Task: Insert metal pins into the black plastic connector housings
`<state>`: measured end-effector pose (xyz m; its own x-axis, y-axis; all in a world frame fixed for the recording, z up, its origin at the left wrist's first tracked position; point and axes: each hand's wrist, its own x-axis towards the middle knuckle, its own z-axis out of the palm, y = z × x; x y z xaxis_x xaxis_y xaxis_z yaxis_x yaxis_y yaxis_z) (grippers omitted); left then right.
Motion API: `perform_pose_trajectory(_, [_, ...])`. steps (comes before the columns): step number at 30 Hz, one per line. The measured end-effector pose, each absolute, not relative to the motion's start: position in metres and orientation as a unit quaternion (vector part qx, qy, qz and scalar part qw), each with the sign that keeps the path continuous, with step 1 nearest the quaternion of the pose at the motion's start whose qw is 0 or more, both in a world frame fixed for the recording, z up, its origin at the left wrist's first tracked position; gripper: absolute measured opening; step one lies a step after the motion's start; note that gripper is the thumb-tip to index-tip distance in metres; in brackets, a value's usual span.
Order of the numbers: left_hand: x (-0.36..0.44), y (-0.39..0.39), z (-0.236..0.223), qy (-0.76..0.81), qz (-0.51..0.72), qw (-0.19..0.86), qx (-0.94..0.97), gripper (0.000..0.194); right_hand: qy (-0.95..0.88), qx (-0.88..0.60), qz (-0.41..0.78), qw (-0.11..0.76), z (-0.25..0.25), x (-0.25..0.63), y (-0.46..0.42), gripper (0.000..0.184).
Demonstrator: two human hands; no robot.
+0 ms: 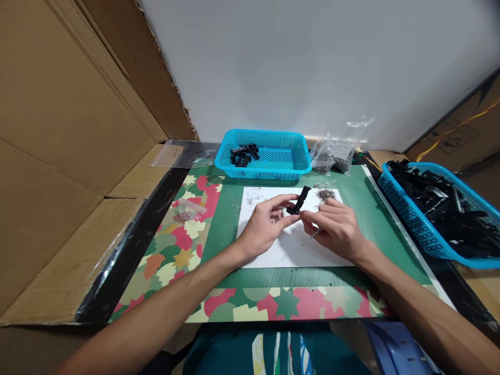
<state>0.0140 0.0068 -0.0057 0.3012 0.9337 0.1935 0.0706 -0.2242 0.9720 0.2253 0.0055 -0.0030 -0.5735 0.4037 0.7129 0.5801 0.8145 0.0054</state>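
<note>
My left hand is closed on a black plastic part, its thumb and fingers gripping the lower end while the long section stands up at a tilt. Fingertips of my right hand meet the part's lower end from the other side. A thin metal rod sticks out below the right hand's curled fingers; its other end is hidden. Whether a small pin sits between the right fingertips is too small to tell. Under both hands lies a white sheet, with a heap of tiny metal pieces near its far right corner.
A blue basket with several black parts stands at the back. Another blue basket, piled with black parts, is at the right. Plastic bags of small pieces rest against the wall. Cardboard walls the left side.
</note>
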Motion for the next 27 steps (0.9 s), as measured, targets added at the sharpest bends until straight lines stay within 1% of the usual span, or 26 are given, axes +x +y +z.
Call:
perform_pose_trajectory(6, [0.013, 0.006, -0.005, 0.394, 0.43, 0.509, 0.633, 0.042, -0.878, -0.294, -0.069, 0.371, -0.006, 0.228, 0.004, 0.019])
perform_pose_trajectory(11, [0.013, 0.007, -0.003, 0.397, 0.443, 0.519, 0.614, 0.042, -0.87, -0.291, -0.063, 0.394, 0.003, 0.226, 0.0, 0.022])
perform_pose_trajectory(18, [0.01, 0.009, -0.002, 0.375, 0.435, 0.549, 0.607, 0.042, -0.876, -0.276, -0.046, 0.392, 0.003, 0.226, 0.0, 0.021])
perform_pose_trajectory(23, [0.012, 0.004, 0.0, 0.391, 0.391, 0.605, 0.573, 0.043, -0.876, -0.276, -0.022, 0.395, 0.002, 0.227, 0.001, 0.021])
perform_pose_trajectory(27, [0.013, 0.005, -0.003, 0.365, 0.389, 0.627, 0.568, 0.042, -0.867, -0.302, 0.028, 0.397, 0.001, 0.23, 0.003, 0.022])
